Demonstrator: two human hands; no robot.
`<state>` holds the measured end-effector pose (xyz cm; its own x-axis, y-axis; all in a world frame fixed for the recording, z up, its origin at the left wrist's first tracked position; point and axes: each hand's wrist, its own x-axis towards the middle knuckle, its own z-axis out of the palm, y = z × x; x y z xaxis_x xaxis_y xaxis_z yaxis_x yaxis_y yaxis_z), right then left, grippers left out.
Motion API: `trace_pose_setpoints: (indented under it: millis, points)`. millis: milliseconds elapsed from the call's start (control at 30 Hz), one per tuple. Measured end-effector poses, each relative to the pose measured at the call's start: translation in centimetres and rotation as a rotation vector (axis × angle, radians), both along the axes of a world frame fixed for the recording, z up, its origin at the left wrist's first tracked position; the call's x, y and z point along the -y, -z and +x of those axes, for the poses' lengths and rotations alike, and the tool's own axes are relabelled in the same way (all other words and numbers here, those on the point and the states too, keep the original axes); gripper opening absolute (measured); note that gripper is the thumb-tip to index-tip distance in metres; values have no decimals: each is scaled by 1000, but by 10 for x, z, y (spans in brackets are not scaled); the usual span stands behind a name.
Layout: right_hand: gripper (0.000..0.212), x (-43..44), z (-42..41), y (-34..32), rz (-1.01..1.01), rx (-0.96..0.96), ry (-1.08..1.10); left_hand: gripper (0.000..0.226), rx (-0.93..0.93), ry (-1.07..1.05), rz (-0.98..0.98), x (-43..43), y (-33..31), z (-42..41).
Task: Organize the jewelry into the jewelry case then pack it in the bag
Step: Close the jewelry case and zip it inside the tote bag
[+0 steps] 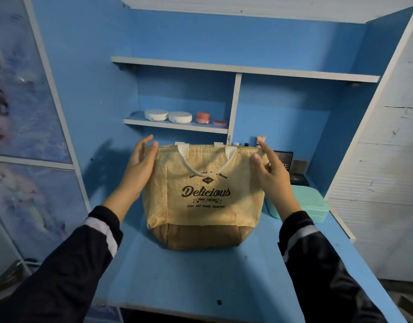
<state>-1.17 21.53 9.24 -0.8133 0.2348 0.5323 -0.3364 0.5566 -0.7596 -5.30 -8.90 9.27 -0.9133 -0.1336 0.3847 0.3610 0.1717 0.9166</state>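
Note:
A tan woven bag (204,199) printed "Delicious" stands upright on the blue desk (189,276), its white handles hanging over the front. My left hand (140,159) lies flat against the bag's upper left corner, fingers straight. At the upper right corner my right hand (268,166) touches the rim with straight fingers. A teal lidded case (310,202) sits just right of the bag, behind my right wrist. No jewelry shows.
On a small shelf behind the bag stand two white round tins (168,115) and a red jar (202,117). Dark boxes (287,164) and small bottles crowd the back right corner. Blue cabinet walls close in on both sides.

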Motion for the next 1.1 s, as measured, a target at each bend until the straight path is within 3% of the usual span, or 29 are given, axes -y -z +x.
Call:
trace_pose_setpoints:
  millis: [133, 333, 467, 733, 967, 1100]
  points:
    - [42, 3, 7, -12, -62, -83, -12, 41, -99, -10, 19, -2, -13, 10]
    - [23, -2, 30, 2, -319, -251, -140, 34, -290, -20, -39, 7, 2, 33]
    - [11, -7, 39, 32, -367, -235, -125, 25, -316, 33, -67, 7, 26, 52]
    - [27, -24, 46, 61, -159, -143, -169, 42, -314, 88, -265, 17, 55, 61]
    - [38, -33, 49, 65, -66, -48, -219, 51, -291, 153, -294, 25, 64, 60]
    - [35, -30, 55, 59, 107, -108, -41, 54, -293, 153, -291, 25, 65, 64]
